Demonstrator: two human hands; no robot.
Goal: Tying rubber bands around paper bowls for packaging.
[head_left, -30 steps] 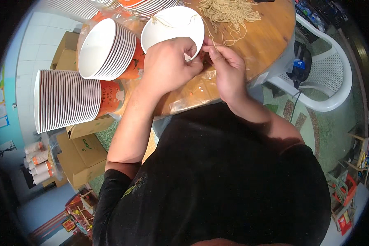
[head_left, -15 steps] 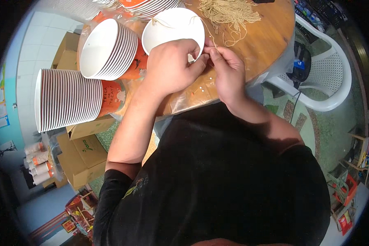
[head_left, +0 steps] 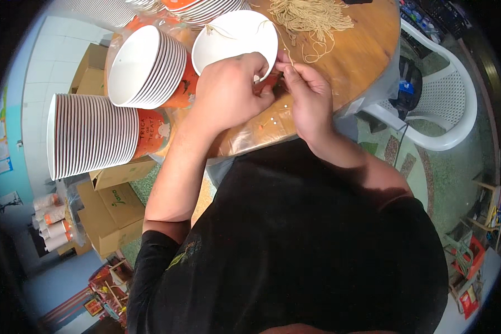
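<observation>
Table [head_left: 367,44] wooden, beneath white bowl [head_left: 231,42]; white chair [head_left: 470,106] right, cartons [head_left: 114,214] left.

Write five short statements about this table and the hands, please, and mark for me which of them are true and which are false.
1. The left hand is at the near rim of the white-lined container. True.
2. The right hand holds a thin beige strand between thumb and finger. True.
3. The bundle of cord lies to the left of the container. False: the bundle of cord lies to its right.
4. The chair beside the table is red. False: the chair is white.
5. Stacked containers stand only to the right of the hands. False: two stacks are to the left.
</observation>
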